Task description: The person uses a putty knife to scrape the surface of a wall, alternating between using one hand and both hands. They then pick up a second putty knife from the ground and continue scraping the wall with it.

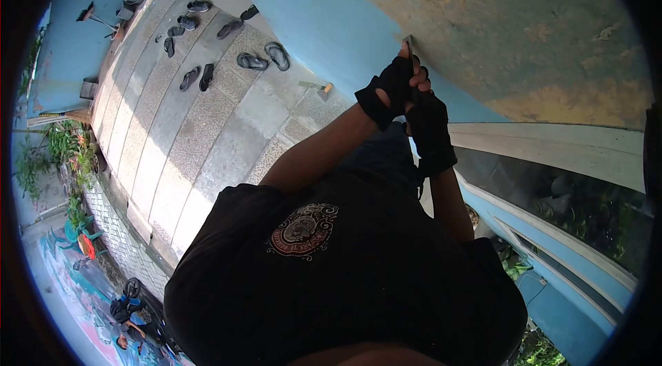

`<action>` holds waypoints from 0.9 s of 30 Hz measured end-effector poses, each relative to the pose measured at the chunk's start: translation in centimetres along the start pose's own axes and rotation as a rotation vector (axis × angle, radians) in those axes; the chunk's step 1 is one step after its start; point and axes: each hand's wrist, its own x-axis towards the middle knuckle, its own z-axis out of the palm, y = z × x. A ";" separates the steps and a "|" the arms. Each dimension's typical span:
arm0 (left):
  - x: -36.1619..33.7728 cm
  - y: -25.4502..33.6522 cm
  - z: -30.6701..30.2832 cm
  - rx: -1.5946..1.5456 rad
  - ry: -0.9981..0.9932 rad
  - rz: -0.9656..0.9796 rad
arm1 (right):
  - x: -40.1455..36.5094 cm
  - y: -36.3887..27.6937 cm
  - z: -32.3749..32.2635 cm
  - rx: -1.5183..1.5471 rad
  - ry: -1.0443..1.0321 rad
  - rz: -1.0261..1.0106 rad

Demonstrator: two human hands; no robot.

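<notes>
Both my hands wear black fingerless gloves and are together at the wall (pixel 496 14), which has blue paint low down and a bare grey-brown, patchy area above. A narrow metal scraper (pixel 411 44) sticks out past my fingers, its tip at or very near the border of the blue paint. My left hand (pixel 396 86) is closed around the upper part of the scraper, the thumb along the blade. Just behind it, my right hand (pixel 429 124) is closed around the lower end; its grip hides the handle.
A tool with a wooden handle (pixel 325 92) lies on the paved floor (pixel 207 124) near the wall's foot. Several sandals (pixel 253 62) are scattered farther out. A window ledge (pixel 552 145) runs along the right. A person (pixel 131 331) is by a motorbike at lower left.
</notes>
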 end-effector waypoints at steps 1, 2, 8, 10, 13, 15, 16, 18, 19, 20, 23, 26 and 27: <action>0.2 0.0 0.0 0.004 -0.010 0.022 | 0.3 -0.3 -0.3 0.108 -0.043 0.037; 0.3 0.4 -0.2 0.004 -0.011 0.016 | 0.5 -0.2 0.0 0.107 -0.039 0.040; 0.3 1.1 0.0 0.018 -0.010 -0.014 | 0.8 -2.1 -0.7 0.149 -0.101 0.231; 0.0 1.3 -0.2 -0.021 -0.042 -0.033 | 0.9 -3.2 -0.8 0.087 -0.137 0.255; 0.2 1.4 -0.4 0.002 -0.028 -0.044 | 0.7 -0.8 0.3 -0.189 -0.108 -0.027; -0.3 -0.1 0.4 0.011 -0.006 -0.032 | -0.4 -0.5 -0.3 -0.024 -0.073 0.048; -0.2 -0.2 1.0 0.027 0.012 -0.011 | -0.2 -0.9 -0.6 0.144 -0.037 0.110; 0.2 1.4 0.4 0.016 -0.026 0.004 | 1.0 -1.8 -0.3 0.096 -0.074 0.123; 0.2 1.4 0.0 -0.009 -0.057 0.010 | 1.1 -1.9 -0.3 0.042 -0.116 0.152; 0.2 0.8 -0.3 -0.017 -0.053 0.006 | 0.7 -1.3 -0.3 0.038 -0.118 0.161; -0.2 0.1 0.6 -0.015 -0.031 -0.004 | -0.2 -0.2 -0.2 -0.022 -0.090 0.121; 0.4 0.6 0.5 -0.023 -0.031 -0.002 | 0.7 -0.7 -0.4 0.054 -0.037 -0.030; 0.4 1.6 0.3 -0.019 -0.029 0.023 | 1.3 -0.9 0.3 -0.035 -0.028 -0.072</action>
